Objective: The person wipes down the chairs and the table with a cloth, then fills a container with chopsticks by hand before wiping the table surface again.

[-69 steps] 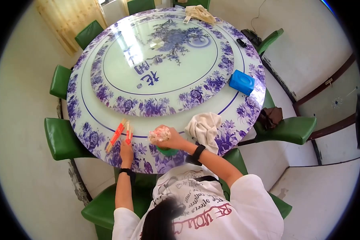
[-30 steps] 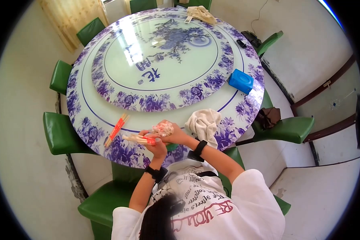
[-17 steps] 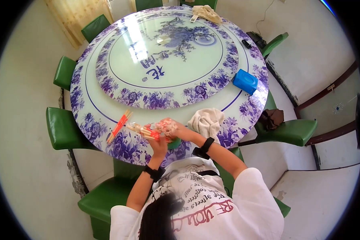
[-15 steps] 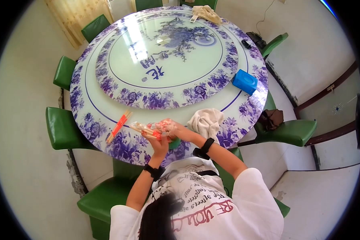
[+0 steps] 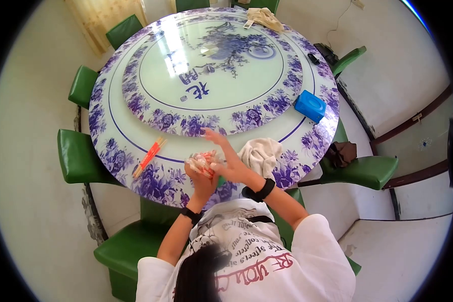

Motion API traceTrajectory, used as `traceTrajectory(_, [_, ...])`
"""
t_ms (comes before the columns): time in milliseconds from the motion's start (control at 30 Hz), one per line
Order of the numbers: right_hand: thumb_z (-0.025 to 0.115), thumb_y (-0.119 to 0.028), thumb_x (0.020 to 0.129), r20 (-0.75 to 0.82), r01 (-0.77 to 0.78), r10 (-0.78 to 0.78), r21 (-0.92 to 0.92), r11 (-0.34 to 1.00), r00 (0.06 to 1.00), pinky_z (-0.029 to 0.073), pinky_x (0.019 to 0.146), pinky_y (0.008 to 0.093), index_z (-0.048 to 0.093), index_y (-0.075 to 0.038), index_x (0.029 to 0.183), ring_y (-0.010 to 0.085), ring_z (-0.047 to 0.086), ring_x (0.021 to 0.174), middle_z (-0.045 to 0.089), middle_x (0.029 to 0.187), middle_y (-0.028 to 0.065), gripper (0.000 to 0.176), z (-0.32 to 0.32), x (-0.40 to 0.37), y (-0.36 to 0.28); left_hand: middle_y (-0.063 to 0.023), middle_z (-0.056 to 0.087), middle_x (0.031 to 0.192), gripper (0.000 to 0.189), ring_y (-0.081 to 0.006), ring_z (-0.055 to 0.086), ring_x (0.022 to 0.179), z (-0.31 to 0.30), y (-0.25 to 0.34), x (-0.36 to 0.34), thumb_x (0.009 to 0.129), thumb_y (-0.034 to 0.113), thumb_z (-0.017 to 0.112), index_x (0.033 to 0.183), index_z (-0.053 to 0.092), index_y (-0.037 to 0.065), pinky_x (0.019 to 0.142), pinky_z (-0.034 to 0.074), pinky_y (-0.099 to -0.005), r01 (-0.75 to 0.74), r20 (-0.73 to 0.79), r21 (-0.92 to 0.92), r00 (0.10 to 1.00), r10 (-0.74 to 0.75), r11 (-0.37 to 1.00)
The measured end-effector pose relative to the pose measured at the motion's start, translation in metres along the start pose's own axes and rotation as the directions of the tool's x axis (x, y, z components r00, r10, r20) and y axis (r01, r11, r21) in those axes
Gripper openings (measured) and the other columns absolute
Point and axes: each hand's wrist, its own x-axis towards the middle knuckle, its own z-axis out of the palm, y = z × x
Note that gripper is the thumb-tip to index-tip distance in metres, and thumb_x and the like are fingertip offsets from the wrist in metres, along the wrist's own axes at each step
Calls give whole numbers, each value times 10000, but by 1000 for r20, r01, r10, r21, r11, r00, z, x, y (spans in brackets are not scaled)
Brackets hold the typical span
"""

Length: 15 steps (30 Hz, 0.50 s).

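My left hand [image 5: 201, 183] is closed around a crumpled clear plastic wrapper with red print [image 5: 201, 162], above the near edge of the table. My right hand [image 5: 229, 163] is beside it with the fingers stretched out and apart, the thumb right at the wrapper. Left of my hands, a red-wrapped pack of chopsticks [image 5: 149, 157] lies on the round table [image 5: 181, 151]. Just right of my right hand is a rumpled off-white cloth [image 5: 261, 155]. A small green patch [image 5: 221, 180] shows beneath my hands, mostly hidden.
A raised turntable [image 5: 186, 132] covers the table's middle. On the right rim sits a blue box [image 5: 310, 106]; farther back are a beige bag [image 5: 265, 18] and a small black object [image 5: 313, 59]. Green chairs [image 5: 83, 86] surround the table, one bearing a brown bag [image 5: 343, 153].
The chopstick ends that stuck out left of my left hand no longer show; the crumpled wrapper is in that hand. My right hand has come off the wrapper, its fingers now spread forward.
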Motion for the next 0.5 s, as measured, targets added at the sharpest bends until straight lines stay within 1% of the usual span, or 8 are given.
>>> traceTrajectory(33, [518, -190, 887, -62, 64, -69, -83, 995, 996, 323, 1056, 437, 515, -36, 1265, 289, 400, 1287, 442, 1377, 144, 408, 2, 4, -14, -237, 387, 1236, 511, -347, 459, 1069, -1, 9, 3, 845, 267, 613, 1186, 425, -64, 908, 386, -421, 15, -27, -2, 1000, -15, 1000])
traceTrajectory(133, [596, -152, 850, 207, 365, -304, -410, 836, 930, 388, 1014, 437, 566, -50, 1207, 303, 483, 1218, 545, 1280, 102, 372, 8, 8, -20, -256, 364, 1279, 531, -362, 476, 1085, -17, 43, 27, 819, 221, 650, 1221, 410, -30, 912, 390, -451, -11, 38, -25, 999, 12, 1000])
traceTrajectory(200, [625, -140, 837, 235, 358, -278, -451, 818, 931, 421, 984, 431, 578, -63, 1189, 300, 524, 1171, 576, 1242, 74, 364, 15, 3, -9, -272, 320, 1309, 574, -374, 468, 1118, -24, 45, 32, 801, 200, 674, 1251, 383, -6, 930, 385, -474, -46, 183, 110, 983, 25, 993])
traceTrajectory(233, [640, -133, 831, 248, 356, -266, -470, 808, 931, 438, 969, 428, 584, -69, 1181, 299, 545, 1148, 591, 1223, 59, 360, 18, -1, -2, -281, 287, 1326, 582, -382, 457, 1139, -27, 37, 25, 795, 195, 683, 1253, 378, 7, 944, 379, -482, -74, 277, 252, 961, 2, 965])
traceTrajectory(300, [665, -119, 808, 203, 344, -279, -497, 797, 939, 443, 965, 422, 607, -67, 1118, 281, 550, 1148, 588, 1228, 60, 320, 19, -11, 12, -291, 251, 1349, 571, -400, 427, 1179, -37, 28, 10, 791, 199, 689, 1238, 384, 18, 975, 363, -494, -127, 274, 371, 961, 22, 920])
traceTrajectory(367, [687, -106, 786, 184, 346, -293, -509, 788, 938, 441, 968, 423, 622, -62, 1056, 277, 549, 1154, 584, 1234, 65, 282, 15, -17, 16, -290, 243, 1361, 532, -420, 390, 1215, -48, 26, -9, 797, 215, 682, 1204, 404, 16, 1006, 341, -505, -150, 92, 342, 988, 126, 927])
traceTrajectory(467, [707, -93, 762, 193, 381, -329, -527, 760, 924, 426, 984, 435, 623, -51, 987, 290, 535, 1176, 574, 1251, 82, 244, 10, -23, 19, -293, 219, 1379, 492, -445, 331, 1257, -60, 14, -17, 804, 231, 677, 1159, 415, 14, 1038, 313, -514, -145, -22, 221, 988, 153, 964])
traceTrajectory(500, [710, -92, 758, 202, 399, -346, -540, 741, 916, 421, 990, 439, 619, -50, 979, 296, 529, 1184, 568, 1260, 87, 243, 10, -26, 25, -294, 210, 1383, 500, -447, 323, 1261, -62, 11, -17, 808, 235, 672, 1167, 408, 7, 1036, 310, -522, -159, -18, 219, 986, 167, 963])
